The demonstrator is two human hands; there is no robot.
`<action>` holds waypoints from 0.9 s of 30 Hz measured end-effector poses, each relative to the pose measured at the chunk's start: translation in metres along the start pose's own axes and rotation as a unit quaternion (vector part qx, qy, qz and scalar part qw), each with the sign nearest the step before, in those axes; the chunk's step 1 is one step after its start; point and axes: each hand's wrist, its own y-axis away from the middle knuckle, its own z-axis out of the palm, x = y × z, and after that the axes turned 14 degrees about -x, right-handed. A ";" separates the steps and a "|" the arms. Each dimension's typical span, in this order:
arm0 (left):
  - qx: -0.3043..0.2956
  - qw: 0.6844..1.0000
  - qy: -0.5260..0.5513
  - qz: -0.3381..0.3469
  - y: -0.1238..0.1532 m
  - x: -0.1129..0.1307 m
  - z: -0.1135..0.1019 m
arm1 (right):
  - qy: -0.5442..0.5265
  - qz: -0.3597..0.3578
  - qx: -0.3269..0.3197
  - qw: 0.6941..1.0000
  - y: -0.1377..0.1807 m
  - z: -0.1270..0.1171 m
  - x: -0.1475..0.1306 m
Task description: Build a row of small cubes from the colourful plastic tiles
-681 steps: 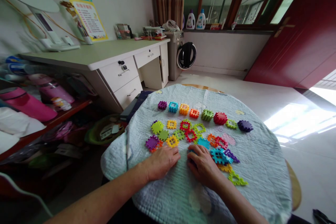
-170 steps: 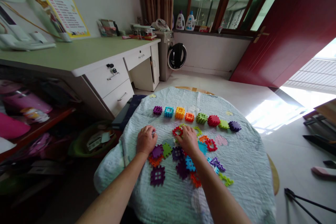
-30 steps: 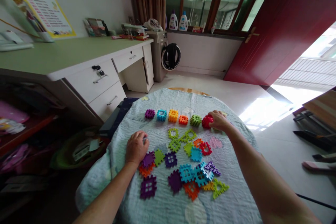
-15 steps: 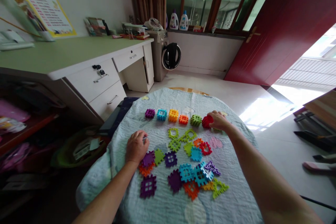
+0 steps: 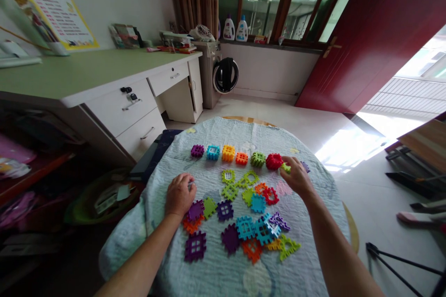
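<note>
My right hand [image 5: 296,175] is at the right end of the row of toy blocks. Its thumb and fingers close around a small green interlocking plastic piece [image 5: 286,167], which the hand partly covers. Just left of it sits a red block [image 5: 274,161], no longer touched by the fingertips. A purple piece [image 5: 305,166] shows beyond the hand. My left hand [image 5: 180,194] rests on the cloth with fingers loosely bent and thumb apart, nothing visible in it. Beside its wrist lie a purple square piece [image 5: 196,210] and an orange piece [image 5: 193,226].
Purple [image 5: 197,151], blue [image 5: 213,152], yellow [image 5: 228,153], orange [image 5: 241,158] and green [image 5: 258,159] blocks form the row. Several flat pieces lie mid-table on the pale blue cloth [image 5: 167,264]. A desk [image 5: 125,67] stands to the left, a red door [image 5: 351,51] to the right.
My right hand has let go of the red block and drawn back slightly toward me, to the green piece. My left hand has stayed in place.
</note>
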 end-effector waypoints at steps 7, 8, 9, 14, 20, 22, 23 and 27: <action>-0.001 1.000 -0.001 -0.003 0.001 0.000 0.001 | -0.132 0.058 -0.037 0.989 0.074 0.062 -0.011; -0.001 1.000 -0.001 -0.002 0.001 0.000 0.002 | -0.128 0.057 -0.026 0.990 0.077 0.067 -0.012; -0.002 1.000 -0.001 -0.001 0.001 0.000 0.002 | -0.121 0.053 -0.017 0.991 0.079 0.071 -0.013; -0.001 1.000 -0.002 0.002 0.000 -0.003 0.003 | -0.114 0.046 -0.009 0.992 0.078 0.071 -0.013; 0.003 1.000 -0.003 0.006 0.000 -0.004 0.004 | -0.141 0.051 0.004 0.989 0.079 0.067 -0.014; 0.002 1.000 -0.004 0.004 0.001 -0.003 0.003 | -0.141 0.052 -0.012 0.989 0.080 0.067 -0.013; 0.000 1.000 -0.004 0.002 0.001 -0.002 0.003 | -0.134 0.047 -0.026 0.989 0.080 0.067 -0.013; -0.008 1.000 -0.001 -0.003 0.001 0.000 0.001 | -0.091 0.019 -0.096 0.991 0.081 0.064 -0.013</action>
